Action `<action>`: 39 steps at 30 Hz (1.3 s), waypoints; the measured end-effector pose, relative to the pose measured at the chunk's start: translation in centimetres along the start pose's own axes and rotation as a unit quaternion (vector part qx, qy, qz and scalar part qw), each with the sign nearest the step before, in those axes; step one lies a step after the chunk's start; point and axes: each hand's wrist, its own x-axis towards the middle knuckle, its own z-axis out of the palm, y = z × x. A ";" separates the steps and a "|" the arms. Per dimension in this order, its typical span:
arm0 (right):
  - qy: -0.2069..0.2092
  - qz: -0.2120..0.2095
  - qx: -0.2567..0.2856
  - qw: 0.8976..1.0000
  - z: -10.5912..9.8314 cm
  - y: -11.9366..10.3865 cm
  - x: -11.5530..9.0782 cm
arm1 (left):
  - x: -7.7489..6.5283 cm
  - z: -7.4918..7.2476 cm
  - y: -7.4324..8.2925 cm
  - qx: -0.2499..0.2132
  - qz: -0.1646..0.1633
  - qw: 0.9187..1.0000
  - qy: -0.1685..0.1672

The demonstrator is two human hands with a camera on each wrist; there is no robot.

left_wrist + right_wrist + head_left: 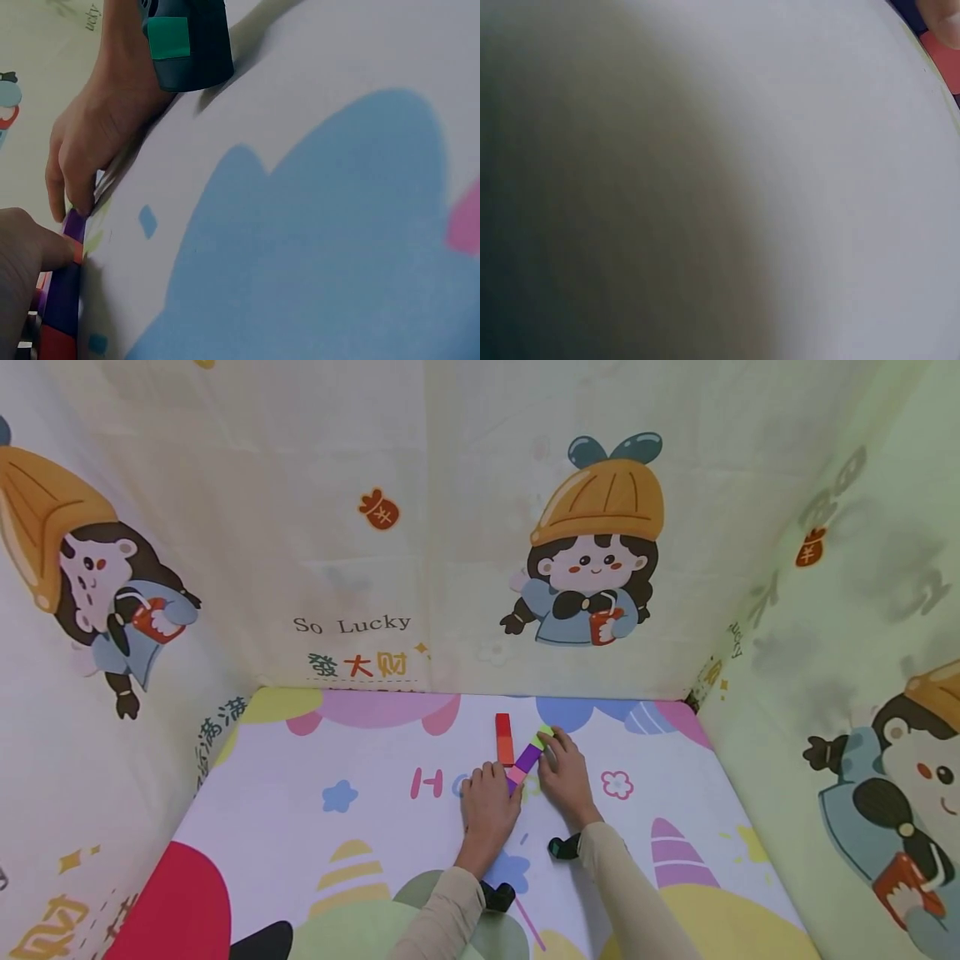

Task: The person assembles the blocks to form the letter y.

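A straight row of coloured blocks (pixel 528 758), in green, purple and pink, lies slantwise on the patterned mat between both hands. My left hand (pixel 489 810) grips the nearer end, and its fingers hide part of it. In the left wrist view, the left thumb (pixel 54 249) presses the side of the row at a red segment. At the far end, my right hand (pixel 566 777) holds the row by the green block, fingertips bent down over it. Just left of the row lies a red and orange-red bar (pixel 504 739). The right wrist view catches only a fingertip (pixel 949 30) beside a red block (pixel 943 60).
The printed mat (pixel 270 810) reaches back to a fabric wall (pixel 450 568) with cartoon figures, and more fabric stands at left and right. Dark wrist cameras (pixel 498 897) hang under both wrists, close above the mat.
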 end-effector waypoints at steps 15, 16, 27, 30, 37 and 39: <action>-0.017 0.015 -0.008 1.000 -0.1 0.1 0.1 | -0.6 -1.3 -1.1 -0.068 0.002 0.997 -0.025; -0.016 0.015 -0.007 1.000 -0.1 0.1 0.1 | -0.9 -1.5 -1.4 -0.074 0.002 0.997 -0.024; -0.014 0.007 -0.005 1.000 0.0 0.1 0.2 | -4.7 -3.1 -3.8 -0.090 -0.012 0.996 0.013; -0.021 0.013 0.001 1.000 0.0 0.0 0.2 | -5.2 -3.0 -3.9 -0.082 -0.005 0.996 0.029; -0.029 0.020 0.001 0.999 -0.2 -0.1 0.2 | -5.4 -2.5 -4.0 -0.067 0.001 0.997 0.046; -0.026 0.018 0.000 1.000 -0.2 -0.1 0.2 | -5.4 -2.4 -3.9 -0.070 0.000 0.996 0.046</action>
